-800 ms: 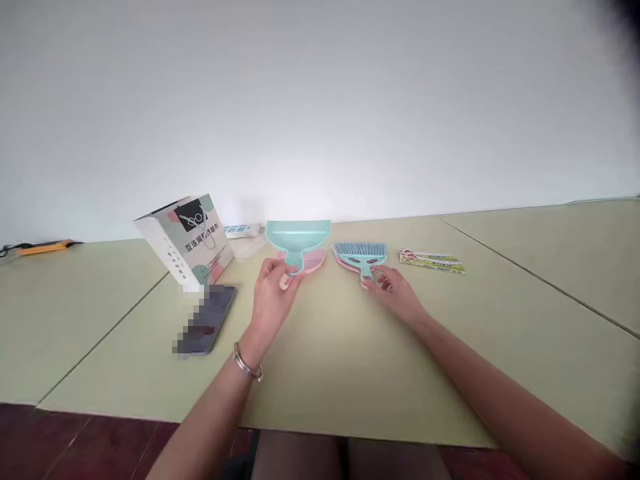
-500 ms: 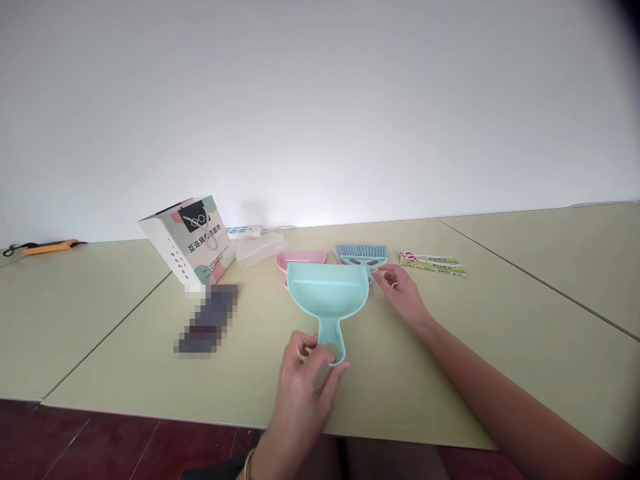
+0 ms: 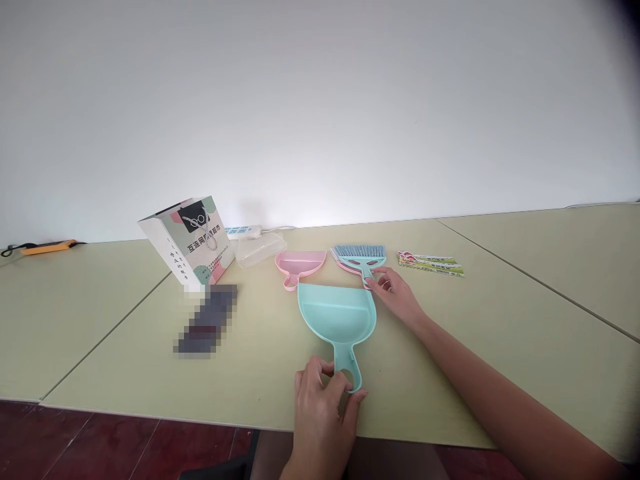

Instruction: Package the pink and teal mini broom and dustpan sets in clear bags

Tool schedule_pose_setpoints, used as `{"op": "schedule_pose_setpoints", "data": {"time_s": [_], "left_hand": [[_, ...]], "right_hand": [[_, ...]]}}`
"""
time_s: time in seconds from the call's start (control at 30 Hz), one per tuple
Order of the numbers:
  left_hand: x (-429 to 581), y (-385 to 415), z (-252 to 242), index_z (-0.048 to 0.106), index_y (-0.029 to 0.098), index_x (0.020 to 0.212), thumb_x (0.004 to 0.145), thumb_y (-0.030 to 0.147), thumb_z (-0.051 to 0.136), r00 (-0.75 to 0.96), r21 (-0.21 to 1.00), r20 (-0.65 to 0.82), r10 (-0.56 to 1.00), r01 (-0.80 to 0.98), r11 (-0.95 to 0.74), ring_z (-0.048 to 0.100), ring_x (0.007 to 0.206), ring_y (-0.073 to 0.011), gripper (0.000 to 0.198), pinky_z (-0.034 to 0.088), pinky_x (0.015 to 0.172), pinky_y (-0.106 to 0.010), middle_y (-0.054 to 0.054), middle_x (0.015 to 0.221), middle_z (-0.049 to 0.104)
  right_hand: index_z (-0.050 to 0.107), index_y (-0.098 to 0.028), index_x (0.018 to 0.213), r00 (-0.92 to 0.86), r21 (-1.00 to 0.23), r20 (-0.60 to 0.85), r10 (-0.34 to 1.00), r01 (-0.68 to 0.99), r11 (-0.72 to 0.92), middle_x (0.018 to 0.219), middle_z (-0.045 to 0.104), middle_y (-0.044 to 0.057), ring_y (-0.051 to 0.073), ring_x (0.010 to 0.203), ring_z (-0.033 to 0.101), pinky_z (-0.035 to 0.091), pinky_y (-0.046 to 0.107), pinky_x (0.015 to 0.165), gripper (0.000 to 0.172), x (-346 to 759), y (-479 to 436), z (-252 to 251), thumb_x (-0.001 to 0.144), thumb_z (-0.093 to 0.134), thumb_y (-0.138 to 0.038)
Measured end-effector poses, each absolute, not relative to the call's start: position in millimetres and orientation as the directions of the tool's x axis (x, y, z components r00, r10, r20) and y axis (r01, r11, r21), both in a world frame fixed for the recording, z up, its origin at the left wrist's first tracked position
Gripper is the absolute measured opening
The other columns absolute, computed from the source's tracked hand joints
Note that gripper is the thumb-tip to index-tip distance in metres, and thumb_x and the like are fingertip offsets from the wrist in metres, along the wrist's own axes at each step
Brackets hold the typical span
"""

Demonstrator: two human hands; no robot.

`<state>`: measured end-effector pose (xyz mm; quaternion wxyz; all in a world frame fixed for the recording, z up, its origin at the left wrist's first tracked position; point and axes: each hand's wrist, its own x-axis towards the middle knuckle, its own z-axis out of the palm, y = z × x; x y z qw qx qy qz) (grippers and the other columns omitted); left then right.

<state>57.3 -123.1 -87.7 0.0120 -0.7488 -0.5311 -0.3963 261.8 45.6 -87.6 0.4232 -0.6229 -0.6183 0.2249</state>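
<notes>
My left hand [image 3: 327,403] grips the looped handle of a mint-green dustpan [image 3: 337,317], its wide mouth pointing away from me, near the front of the table. Farther back, my right hand [image 3: 393,290] has its fingers closed around the handle of a mint-green hand brush [image 3: 361,257] with grey-blue bristles. A pink edge shows under that brush, seemingly a second brush lying beneath it. To the left of the brushes lies a smaller pink dustpan [image 3: 300,265], touched by neither hand.
A printed paper bag [image 3: 200,243] stands at back left, with a pixelated dark object [image 3: 207,320] before it. Behind are a clear plastic container [image 3: 260,250] and a power strip [image 3: 244,232]. Colourful paper strips [image 3: 431,263] lie right; an orange tool [image 3: 47,247] lies far left.
My left hand has brought the mint-green dustpan down, closer to me and slightly right, uncovering the pink dustpan. My right hand stays at the brush handle, shifted slightly.
</notes>
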Motion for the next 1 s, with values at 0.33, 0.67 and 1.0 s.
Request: {"op": "schedule_pose_setpoints", "data": {"time_s": [0.33,0.67,1.0], "left_hand": [[54,-131,-91,0.056,0.020,0.072,0.078,0.020,0.061,0.084,0.408,0.599,0.796,0.824,-0.394,0.059,0.074,-0.0186,0.008,0.047,0.061,-0.031,-0.005,0.079,0.056],[-2,-119,-38,0.056,0.021,0.092,0.081,0.016,0.057,-0.004,0.714,0.582,0.813,0.480,-0.509,0.060,0.093,-0.0161,0.012,0.049,0.077,-0.027,-0.006,0.099,0.062],[-23,6,52,0.062,0.022,0.112,0.077,0.031,0.065,0.458,0.961,0.276,0.845,-0.100,-0.260,0.056,0.104,-0.0240,0.036,0.044,0.089,-0.038,-0.006,0.099,0.064]], "right_hand": [[0.061,-0.027,0.115,0.049,-0.750,0.234,0.971,0.645,0.148,0.087,0.053,0.003,0.013,0.066,0.056,0.049,0.033,0.074,0.039,260,46,-86,0.078,0.054,-0.037],[0.061,-0.024,0.110,0.225,-0.787,0.367,0.903,0.593,0.172,0.095,0.053,0.006,0.018,0.079,0.054,0.048,0.036,0.077,0.045,260,39,-77,0.077,0.054,-0.053],[0.059,-0.032,0.117,-0.443,-0.847,0.148,0.884,0.405,0.344,0.122,0.060,0.003,0.028,0.114,0.053,0.047,0.040,0.089,0.047,224,9,5,0.076,0.059,-0.054]]}}
